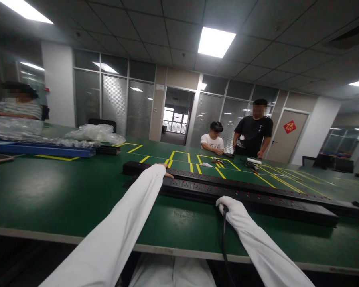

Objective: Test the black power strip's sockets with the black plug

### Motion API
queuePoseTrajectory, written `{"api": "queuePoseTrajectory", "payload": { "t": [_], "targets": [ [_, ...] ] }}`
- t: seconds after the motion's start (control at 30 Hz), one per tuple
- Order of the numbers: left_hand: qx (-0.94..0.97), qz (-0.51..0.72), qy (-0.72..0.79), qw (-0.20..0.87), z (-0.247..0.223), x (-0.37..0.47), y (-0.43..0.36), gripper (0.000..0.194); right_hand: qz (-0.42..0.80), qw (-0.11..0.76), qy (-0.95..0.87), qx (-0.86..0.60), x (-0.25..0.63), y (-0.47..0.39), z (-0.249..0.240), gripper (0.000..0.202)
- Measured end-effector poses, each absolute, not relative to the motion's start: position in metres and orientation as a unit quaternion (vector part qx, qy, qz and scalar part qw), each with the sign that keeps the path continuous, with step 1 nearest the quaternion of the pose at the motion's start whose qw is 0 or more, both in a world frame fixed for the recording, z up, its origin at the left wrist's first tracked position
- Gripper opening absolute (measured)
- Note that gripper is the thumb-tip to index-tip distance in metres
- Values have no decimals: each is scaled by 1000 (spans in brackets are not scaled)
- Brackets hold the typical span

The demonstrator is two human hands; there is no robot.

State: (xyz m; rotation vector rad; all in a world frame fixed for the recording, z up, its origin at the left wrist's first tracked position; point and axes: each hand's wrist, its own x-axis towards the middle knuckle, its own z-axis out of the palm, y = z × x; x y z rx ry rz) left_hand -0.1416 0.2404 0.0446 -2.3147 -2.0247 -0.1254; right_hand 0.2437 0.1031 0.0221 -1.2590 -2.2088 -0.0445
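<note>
Power strip, the nearer of two long black ones, (266,202) lies lengthwise across the green table (56,199), set back from its front edge; the farther power strip (245,186) runs just behind it, reaching toward the right edge. The person's hands are apart. The left hand (165,170) lies over the strips toward their left ends (whether it grips or merely rests cannot be told). The right hand (229,205) is curled around a black cable (224,235) beside the nearer strip's front side, and the cable drops past the table's front edge. Toward the left edge, a blue bar (48,149) lies before crumpled clear plastic wrap (95,133). Yellow tape lines (181,152) mark the surface beyond the strips. At the far edge one person (212,139) sits beside another, standing person (253,131).
</note>
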Motion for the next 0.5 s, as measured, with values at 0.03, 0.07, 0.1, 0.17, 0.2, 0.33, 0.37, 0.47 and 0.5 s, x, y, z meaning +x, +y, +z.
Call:
{"api": "queuePoseTrajectory", "payload": {
  "t": [0.03,0.07,0.1,0.17,0.2,0.33,0.37,0.47,0.5],
  "targets": [
    [-750,-38,-660,28,44,-142,242,41,-20,282,-841,-462,239,103,20,26],
    [-749,-37,-661,28,44,-141,243,42,-24,268,-850,-452,235,103,19,26],
    [-748,-38,-662,31,44,-140,243,44,-30,255,-858,-444,232,104,19,27],
    [-745,-41,-664,42,46,-139,240,51,-39,237,-867,-437,229,104,18,27],
    [-744,-42,-665,50,47,-139,237,55,-41,231,-868,-437,229,104,18,27],
    [-742,-51,-661,106,53,-136,223,70,-37,218,-866,-448,231,103,19,29],
    [-742,-51,-657,122,55,-135,219,72,-34,215,-866,-451,231,102,20,29],
    [-747,-43,-641,169,67,-129,208,77,-23,205,-869,-451,230,99,21,30],
    [-749,-38,-636,183,72,-127,205,79,-21,201,-870,-450,230,98,21,31]
  ]
}}
